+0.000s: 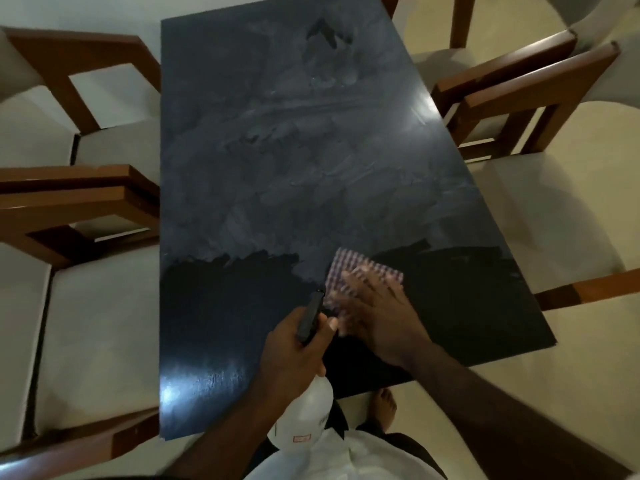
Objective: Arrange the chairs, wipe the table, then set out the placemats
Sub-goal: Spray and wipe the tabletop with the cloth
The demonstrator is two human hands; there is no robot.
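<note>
A dark glossy table (270, 150) fills the middle of the head view, hazy with streaks over its far part and darker near me. My right hand (377, 317) presses flat, fingers spread, on a purple-and-white checked cloth (360, 268) near the table's near right area; the hand is motion-blurred. My left hand (294, 344) grips the black trigger head of a translucent white spray bottle (304, 414), held just left of the cloth above the table's near edge.
Wooden chairs with pale cushions flank the table: two on the left (69, 202), two on the right (519, 98). Another chair's wooden arm (588, 289) juts in at the near right. My bare foot (384, 407) stands on the pale floor by the table's near edge.
</note>
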